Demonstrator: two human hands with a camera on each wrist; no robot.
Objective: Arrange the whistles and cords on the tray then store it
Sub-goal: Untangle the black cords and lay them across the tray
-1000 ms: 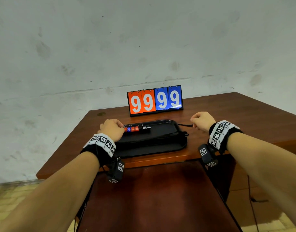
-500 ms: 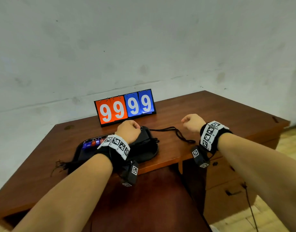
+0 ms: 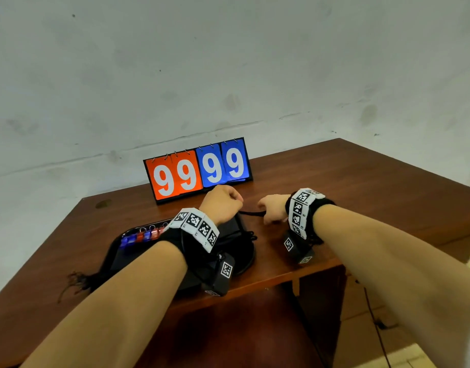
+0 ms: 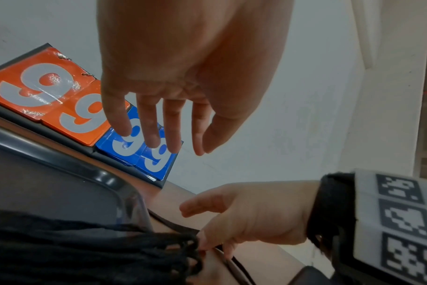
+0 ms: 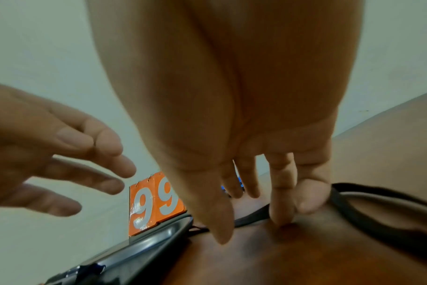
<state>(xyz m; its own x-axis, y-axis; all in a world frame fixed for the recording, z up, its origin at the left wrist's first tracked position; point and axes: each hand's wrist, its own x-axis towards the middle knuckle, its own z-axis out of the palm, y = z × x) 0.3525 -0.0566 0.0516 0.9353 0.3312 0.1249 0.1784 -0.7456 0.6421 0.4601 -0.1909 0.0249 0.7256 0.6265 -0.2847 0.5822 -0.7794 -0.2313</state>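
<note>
A black tray (image 3: 248,261) lies near the desk's front edge. Blue and red whistles (image 3: 141,236) stand in a row along its far side. Black cords (image 4: 110,250) lie bunched across the tray, and their frayed ends (image 3: 77,280) trail off its left end. One cord (image 3: 251,213) runs from the tray's far right corner onto the desk. My right hand (image 3: 265,211) pinches that cord (image 5: 378,212) against the wood between thumb and forefinger (image 5: 288,214). My left hand (image 3: 228,197) hovers above that corner, fingers (image 4: 163,146) straight and loose, holding nothing.
An orange and blue flip scoreboard (image 3: 196,168) reading 99 99 stands behind the tray, close to the wall. Bare desk top stretches to the right (image 3: 361,187). Drawers (image 3: 361,301) sit under the desk on the right, and a lower brown surface (image 3: 228,335) lies in front.
My left hand has moved from the whistles at the tray's left end to its far right corner, close to my right hand. The right hand kept hold of the cord. The head view swung right.
</note>
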